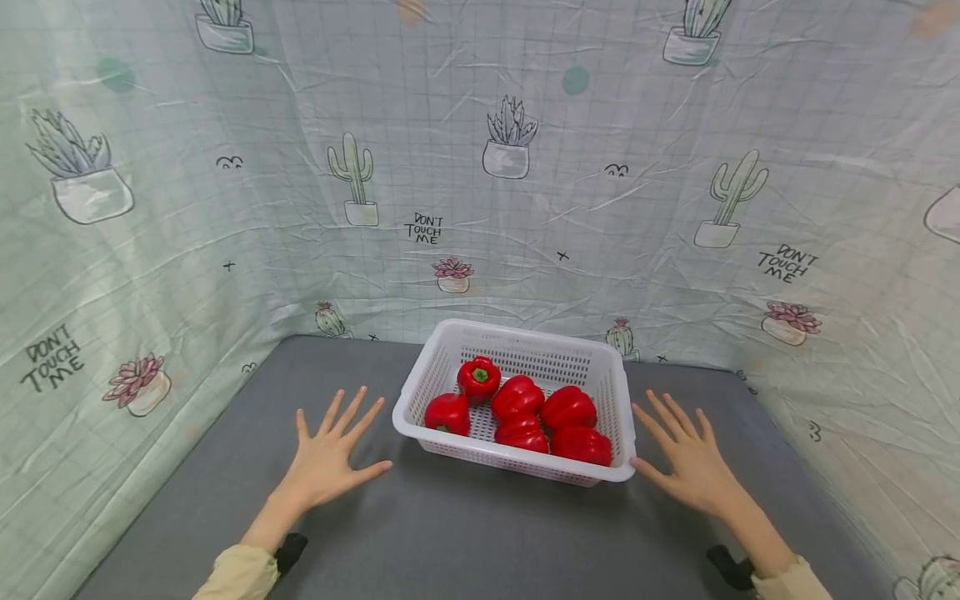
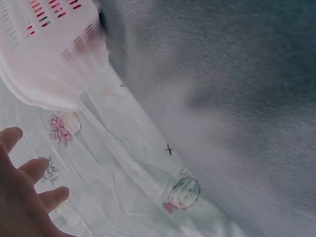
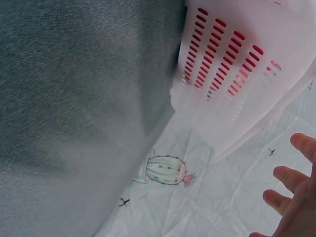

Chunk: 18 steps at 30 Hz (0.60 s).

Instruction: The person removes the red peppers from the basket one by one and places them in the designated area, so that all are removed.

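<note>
A white plastic basket [image 1: 510, 457] with slotted walls stands on the grey table, slightly askew. Several red bell peppers [image 1: 567, 408] lie inside it; one at the back left [image 1: 478, 379] shows its green stem. To the left of the basket, my left hand [image 1: 326, 462] is spread with straight fingers and holds nothing. My right hand [image 1: 690, 467] is spread the same way at the basket's right side, its thumb tip close to the rim; whether it touches cannot be told. Each wrist view shows the basket's slotted wall [image 2: 54, 44] beyond a few fingertips.
The grey tabletop [image 1: 465, 542] extends in front of and beside the basket. A pale curtain [image 1: 450, 183] printed with cacti and lettering hangs behind the table and along both sides. The basket's far rim is close to the back curtain.
</note>
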{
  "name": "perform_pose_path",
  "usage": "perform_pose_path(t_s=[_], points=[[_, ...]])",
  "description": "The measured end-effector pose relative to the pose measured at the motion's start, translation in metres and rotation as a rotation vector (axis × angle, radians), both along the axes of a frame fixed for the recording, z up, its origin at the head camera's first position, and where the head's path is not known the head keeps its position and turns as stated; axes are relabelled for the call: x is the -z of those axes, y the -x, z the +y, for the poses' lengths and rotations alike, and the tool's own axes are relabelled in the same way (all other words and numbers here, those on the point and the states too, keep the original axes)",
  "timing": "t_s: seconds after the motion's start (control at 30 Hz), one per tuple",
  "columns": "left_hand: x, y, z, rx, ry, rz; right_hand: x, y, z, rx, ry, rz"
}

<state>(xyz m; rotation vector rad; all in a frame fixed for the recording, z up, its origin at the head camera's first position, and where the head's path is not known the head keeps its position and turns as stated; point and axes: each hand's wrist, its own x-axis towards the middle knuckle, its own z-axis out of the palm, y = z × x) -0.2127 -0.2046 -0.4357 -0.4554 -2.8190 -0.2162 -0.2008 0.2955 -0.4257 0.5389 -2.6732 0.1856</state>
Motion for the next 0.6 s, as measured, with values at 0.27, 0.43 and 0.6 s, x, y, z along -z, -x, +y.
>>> perform_pose_path(t_s=[0.27, 0.43, 0.6], points=[[-0.003, 0.004, 0.011, 0.034, -0.023, 0.038, -0.004, 0.007, -0.01, -0.039, -0.014, 0.013], [-0.005, 0.008, 0.02, 0.061, -0.036, 0.065, -0.008, 0.013, -0.018, -0.053, -0.036, 0.001], [-0.008, 0.012, 0.027, 0.066, -0.013, 0.045, -0.009, 0.02, -0.024, -0.059, -0.05, -0.02]])
